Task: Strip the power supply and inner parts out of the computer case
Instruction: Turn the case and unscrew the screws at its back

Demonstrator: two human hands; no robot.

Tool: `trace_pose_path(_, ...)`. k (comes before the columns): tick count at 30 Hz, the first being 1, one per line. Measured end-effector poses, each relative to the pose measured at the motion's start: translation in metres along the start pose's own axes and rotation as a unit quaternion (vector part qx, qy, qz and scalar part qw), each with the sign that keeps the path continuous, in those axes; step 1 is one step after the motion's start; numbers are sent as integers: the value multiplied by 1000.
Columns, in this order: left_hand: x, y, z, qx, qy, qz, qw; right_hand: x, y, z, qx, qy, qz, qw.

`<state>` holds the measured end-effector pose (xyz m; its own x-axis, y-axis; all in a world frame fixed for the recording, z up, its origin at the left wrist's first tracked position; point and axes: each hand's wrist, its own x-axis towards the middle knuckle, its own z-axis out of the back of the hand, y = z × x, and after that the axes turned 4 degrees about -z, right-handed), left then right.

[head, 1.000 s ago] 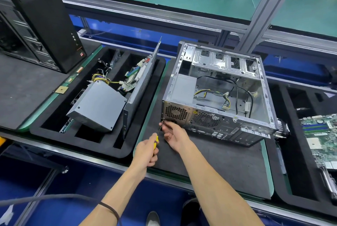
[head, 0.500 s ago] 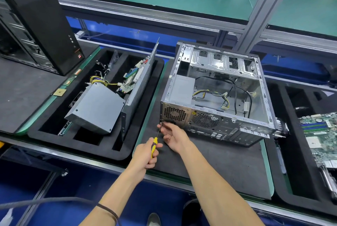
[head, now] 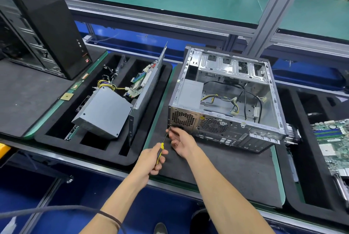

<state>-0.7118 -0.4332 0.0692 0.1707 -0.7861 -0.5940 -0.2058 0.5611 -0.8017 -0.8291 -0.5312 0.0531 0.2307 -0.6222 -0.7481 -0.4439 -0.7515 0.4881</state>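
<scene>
Two hands: left hand (head: 151,160), right hand (head: 182,144). One screwdriver (head: 162,147). Two computer cases: one open metal case (head: 224,99), one black tower (head: 47,24). Two power supplies: one inside the open case (head: 189,95), one loose in the foam tray (head: 103,112). Two foam trays in view: left (head: 120,155), right (head: 313,192). One removed side panel (head: 147,90). Two circuit boards: left (head: 137,85), right (head: 334,139). One loose processor chip (head: 66,96).

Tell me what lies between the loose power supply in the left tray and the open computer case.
In the head view, a grey metal side panel stands tilted on edge in the foam tray, between the loose power supply and the computer case.
</scene>
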Motion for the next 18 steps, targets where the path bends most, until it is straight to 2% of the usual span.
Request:
trace_pose_path(5, -8, 4, 4, 15, 5, 1, 1000, -9, -1, -1, -37, -23, 9, 999)
trace_pose_path(8, -9, 7, 5, 34, -2, -3, 999, -16, -2, 2, -134, -66, 58, 987)
trace_pose_path(14, -8, 11, -4, 72, 19, -24, 997, -38, 17, 32, -314, -128, 209, 917)
trace_pose_path(18, -4, 13, -16, 97, 28, -34, 994, -58, 22, 71, -398, -166, 267, 862)
